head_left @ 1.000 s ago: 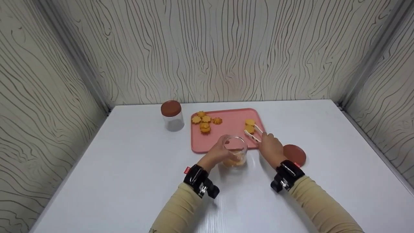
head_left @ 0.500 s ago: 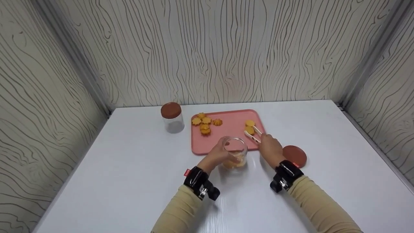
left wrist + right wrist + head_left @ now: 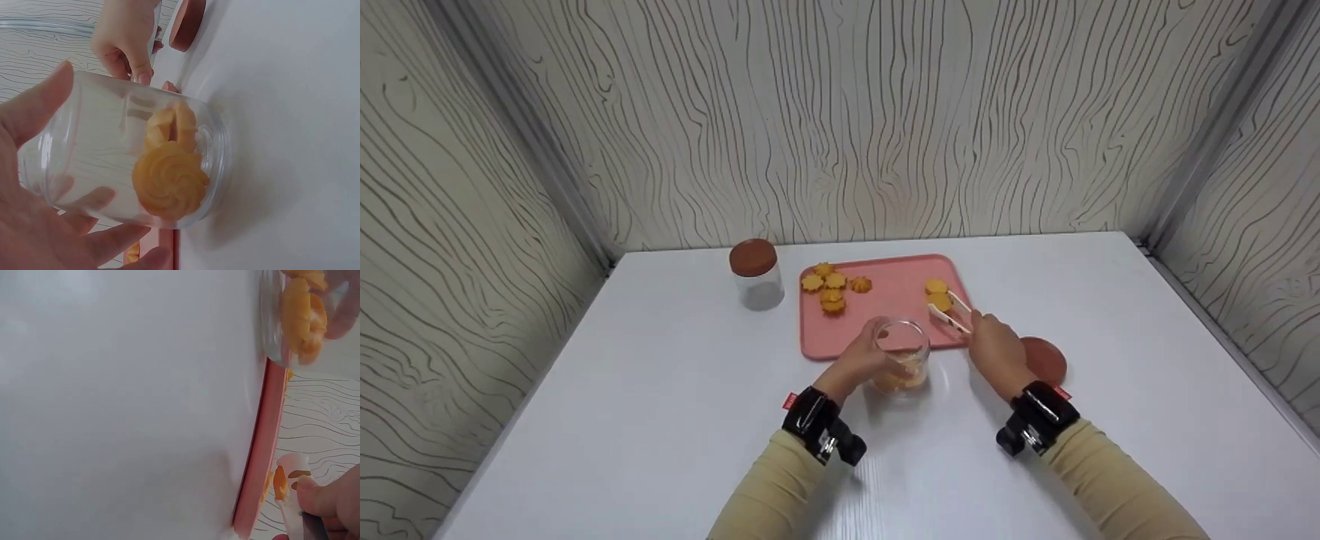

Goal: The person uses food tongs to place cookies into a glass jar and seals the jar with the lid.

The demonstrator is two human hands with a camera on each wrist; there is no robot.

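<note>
Pink tray (image 3: pixel 896 281) on a white bench (image 3: pixel 645 405), here the reference for all positions. Just in front of the tray's near edge: clear jar (image 3: pixel 98 146), uncapped and roughly upright, with swirled cookies (image 3: pixel 170 180) low inside. Clasped around the jar wall, well apart from its partner: left hand (image 3: pixel 864 358), thumb on one side, fingers on the other. At the tray's near right corner: right hand (image 3: pixel 996 346), gripping white tongs (image 3: pixel 950 320), arms spread, tips over the tray; dark oval marks along one arm. Between the tips, near the tray's right edge: nearer round cookie (image 3: pixel 939 302), yellow; pinched or merely straddled, impossible to tell. Directly beyond: farther round cookie (image 3: pixel 936 286). Toward the tray's far left corner: cluster of scalloped cookies (image 3: pixel 834 280), with one more just to the right, set apart. Left of the tray: capped jar (image 3: pixel 760 291) under a reddish-brown lid (image 3: pixel 753 257). Right of the tray's near corner: loose lid (image 3: pixel 1047 360) of the same colour, partly hidden by the right arm. In front of the tray: black wrist straps (image 3: pixel 811 416) above tan sleeves (image 3: pixel 769 487); on the straps, red tags (image 3: pixel 790 401), print too small to read.
</note>
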